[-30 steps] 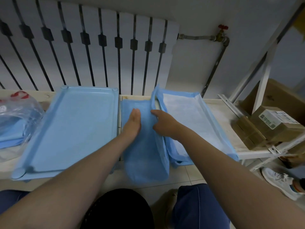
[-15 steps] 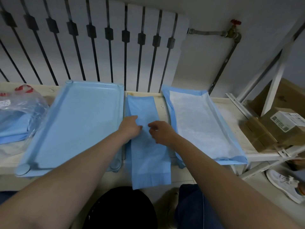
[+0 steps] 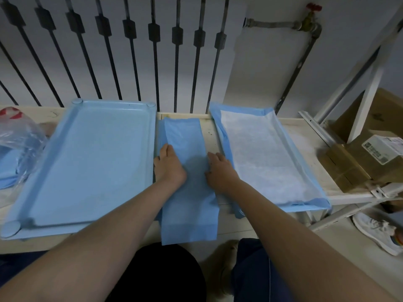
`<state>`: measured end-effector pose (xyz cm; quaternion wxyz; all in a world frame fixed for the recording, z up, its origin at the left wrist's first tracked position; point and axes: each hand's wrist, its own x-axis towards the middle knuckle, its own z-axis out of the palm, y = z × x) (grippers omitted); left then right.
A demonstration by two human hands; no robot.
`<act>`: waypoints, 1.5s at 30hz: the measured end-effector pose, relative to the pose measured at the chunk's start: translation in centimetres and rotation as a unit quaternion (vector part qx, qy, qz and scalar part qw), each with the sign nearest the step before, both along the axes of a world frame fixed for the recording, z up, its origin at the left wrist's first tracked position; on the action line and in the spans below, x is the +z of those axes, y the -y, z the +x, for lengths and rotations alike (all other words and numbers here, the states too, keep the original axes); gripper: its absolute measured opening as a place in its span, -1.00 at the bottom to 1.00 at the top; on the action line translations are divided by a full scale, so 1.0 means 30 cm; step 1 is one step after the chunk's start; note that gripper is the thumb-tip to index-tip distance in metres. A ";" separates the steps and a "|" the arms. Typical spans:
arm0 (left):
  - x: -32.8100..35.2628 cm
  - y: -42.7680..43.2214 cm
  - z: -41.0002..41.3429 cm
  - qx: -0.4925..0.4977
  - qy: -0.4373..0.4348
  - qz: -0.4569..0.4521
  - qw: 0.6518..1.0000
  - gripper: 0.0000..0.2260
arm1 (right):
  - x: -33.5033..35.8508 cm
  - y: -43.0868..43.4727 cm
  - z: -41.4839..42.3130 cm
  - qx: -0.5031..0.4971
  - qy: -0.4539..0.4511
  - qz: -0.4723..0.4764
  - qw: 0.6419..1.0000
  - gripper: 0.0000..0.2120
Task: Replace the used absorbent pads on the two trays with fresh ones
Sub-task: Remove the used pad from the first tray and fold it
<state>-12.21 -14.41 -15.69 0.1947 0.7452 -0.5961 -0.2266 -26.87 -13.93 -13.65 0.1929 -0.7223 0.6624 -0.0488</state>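
Observation:
A folded blue absorbent pad (image 3: 185, 136) lies lengthwise on the wooden bench between two trays, its near end hanging over the bench edge. My left hand (image 3: 169, 167) holds the pad's left edge with curled fingers. My right hand (image 3: 220, 171) grips its right edge. The light blue left tray (image 3: 93, 160) is bare, with no pad on it. On the right, an opened pad (image 3: 266, 158) lies white side up with blue borders, covering the right tray, which is almost fully hidden.
A clear plastic bag (image 3: 17, 144) with blue pads inside sits at the bench's far left. A white metal shelf with cardboard boxes (image 3: 359, 162) stands to the right. A white shoe (image 3: 375, 232) is on the floor. A barred radiator panel runs behind the bench.
Both hands slid apart from the middle of the folded pad out to its left and right edges. The right tray's pad, raised at its left edge a second ago, now lies flat.

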 end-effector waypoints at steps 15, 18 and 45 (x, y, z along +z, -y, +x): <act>-0.013 0.029 -0.032 0.093 -0.020 -0.080 0.992 -0.33 | -0.003 0.029 0.056 -0.126 0.256 0.085 0.955 -0.40; -0.023 0.039 -0.016 0.072 -0.024 -0.084 0.994 -0.34 | -0.003 0.046 0.070 -0.094 0.208 0.072 0.971 -0.52; -0.036 0.079 -0.016 0.110 -0.084 -0.034 0.990 -0.43 | -0.118 -0.018 0.024 0.068 -0.032 0.008 0.997 -0.32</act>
